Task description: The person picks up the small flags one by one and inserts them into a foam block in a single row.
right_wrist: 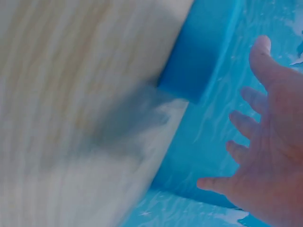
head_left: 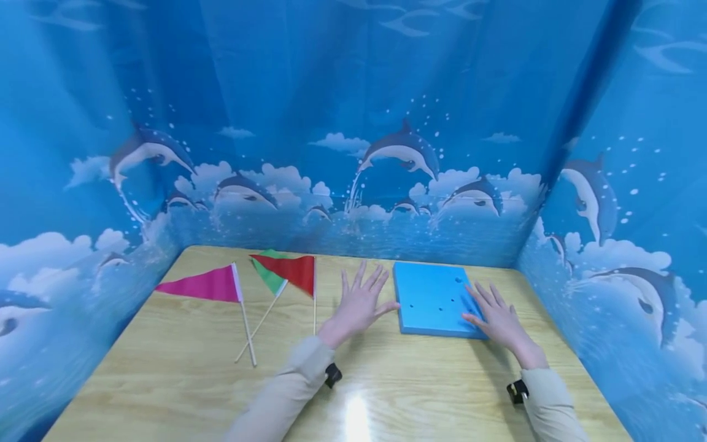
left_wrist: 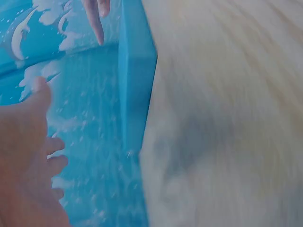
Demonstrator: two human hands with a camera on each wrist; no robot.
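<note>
A flat blue board [head_left: 425, 285] with several small holes lies on the wooden table. Just off its left side is my left hand [head_left: 358, 307], palm down with fingers and thumb spread and nothing held. Over the board's right edge my right hand [head_left: 499, 319] reaches with spread fingers, its fingertips overlapping the board in the head view. Both wrist views catch the side of the blue board [left_wrist: 137, 71] near an outstretched hand. Left of my left hand lie a red flag [head_left: 298, 271], a green flag [head_left: 266, 279] and a pink flag [head_left: 212, 285] on white sticks.
The wooden table [head_left: 166, 374] is enclosed by a blue curtain [head_left: 309, 73] printed with dolphins and clouds at the back and sides. The green flag's stick crosses the pink flag's stick. A small black device [head_left: 333, 374] sits at my left wrist, another black device [head_left: 517, 391] at my right.
</note>
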